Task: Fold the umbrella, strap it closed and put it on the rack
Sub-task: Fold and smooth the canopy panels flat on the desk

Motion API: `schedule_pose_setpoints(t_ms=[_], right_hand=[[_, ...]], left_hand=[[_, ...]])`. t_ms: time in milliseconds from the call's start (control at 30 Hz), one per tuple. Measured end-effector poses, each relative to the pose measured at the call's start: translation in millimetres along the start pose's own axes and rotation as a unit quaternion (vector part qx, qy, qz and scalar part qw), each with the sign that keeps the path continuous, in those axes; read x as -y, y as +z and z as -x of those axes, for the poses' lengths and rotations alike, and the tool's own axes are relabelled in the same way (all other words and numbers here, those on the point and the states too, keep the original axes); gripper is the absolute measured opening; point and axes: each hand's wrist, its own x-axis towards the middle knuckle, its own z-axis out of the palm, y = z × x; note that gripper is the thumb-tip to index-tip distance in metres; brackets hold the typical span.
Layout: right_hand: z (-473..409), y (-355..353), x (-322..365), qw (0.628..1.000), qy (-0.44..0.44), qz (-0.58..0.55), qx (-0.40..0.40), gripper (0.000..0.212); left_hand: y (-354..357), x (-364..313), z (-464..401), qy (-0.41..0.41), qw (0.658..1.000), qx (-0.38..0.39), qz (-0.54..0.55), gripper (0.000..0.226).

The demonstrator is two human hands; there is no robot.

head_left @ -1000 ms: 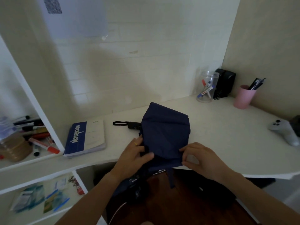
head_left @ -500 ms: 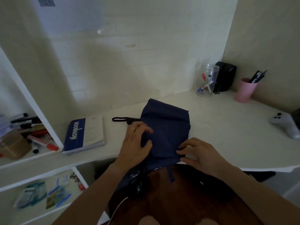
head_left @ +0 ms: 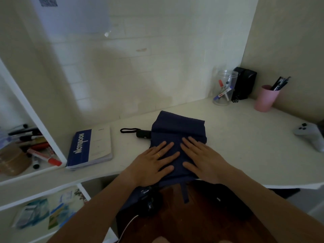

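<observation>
A navy blue folding umbrella lies flat on the white desk, its canopy cloth spread in a rough rectangle. Its black handle with a wrist loop sticks out to the left. A narrow blue strap hangs over the desk's front edge. My left hand and my right hand lie palm down on the near part of the cloth, fingers spread, side by side. Neither hand grips anything. The white rack stands at the left.
A blue notebook lies left of the umbrella. Markers and a tape roll sit on the rack shelf. At the back right stand a clear jar, a black box and a pink pen cup. A grey controller lies far right.
Both hands have let go of the cloth's near edge and moved forward onto the canopy, now pressing flat with spread fingers. The umbrella has stayed in place.
</observation>
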Motion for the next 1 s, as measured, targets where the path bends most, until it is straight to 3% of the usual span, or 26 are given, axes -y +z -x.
schedule_pose_setpoints(t_ms=[67, 133, 233, 300, 333, 400, 433, 467, 500, 600, 800, 833, 933, 1000], right_hand=[[13, 7, -8, 0.999, -0.001, 0.0, 0.038, 0.07], [21, -1, -13, 0.999, -0.011, -0.033, 0.027, 0.069], [7, -28, -18, 0.985, 0.037, -0.111, -0.126, 0.043], [-22, -44, -34, 0.935, 0.153, -0.202, -0.248, 0.042], [-37, -55, -41, 0.898, 0.236, -0.271, -0.255, 0.054], [-64, -71, -52, 0.801, 0.373, -0.449, -0.133, 0.08], [-72, -76, -54, 0.747, 0.398, -0.529, -0.067, 0.083], [-78, -79, -54, 0.714, 0.398, -0.575, -0.029, 0.079], [-82, -80, -54, 0.708, 0.383, -0.593, -0.026, 0.071], [-90, -85, -53, 0.737, 0.324, -0.586, -0.091, 0.051], [-56, -107, -40, 0.849, 0.157, -0.499, -0.077, 0.018], [-49, -106, -36, 0.871, 0.144, -0.463, -0.078, 0.025], [-38, -94, -34, 0.935, 0.132, -0.326, -0.05, 0.076], [-32, -83, -31, 0.957, 0.096, -0.273, -0.038, 0.075]], left_hand=[[2, 2, 4, 0.004, 1.0, 0.004, 0.008, 0.059], [3, 2, 6, 0.009, 1.0, -0.004, 0.008, 0.061], [5, 2, 7, 0.01, 1.0, -0.008, 0.013, 0.062], [6, 2, 6, 0.01, 1.0, -0.009, 0.014, 0.061], [6, 2, 6, 0.01, 1.0, -0.012, 0.014, 0.061], [7, 1, 7, 0.008, 1.0, -0.012, 0.018, 0.061], [7, 1, 7, 0.007, 1.0, -0.011, 0.02, 0.061], [6, 0, 7, 0.007, 1.0, -0.012, 0.02, 0.061], [7, 0, 8, 0.008, 1.0, -0.013, 0.02, 0.06], [8, 1, 7, 0.008, 0.999, -0.019, 0.027, 0.06], [12, 2, 7, 0.006, 0.999, -0.039, 0.026, 0.06], [14, 3, 7, 0.006, 0.999, -0.047, 0.024, 0.06], [13, 3, 7, 0.004, 0.998, -0.054, 0.026, 0.06], [13, 3, 7, 0.006, 0.998, -0.057, 0.03, 0.061]])
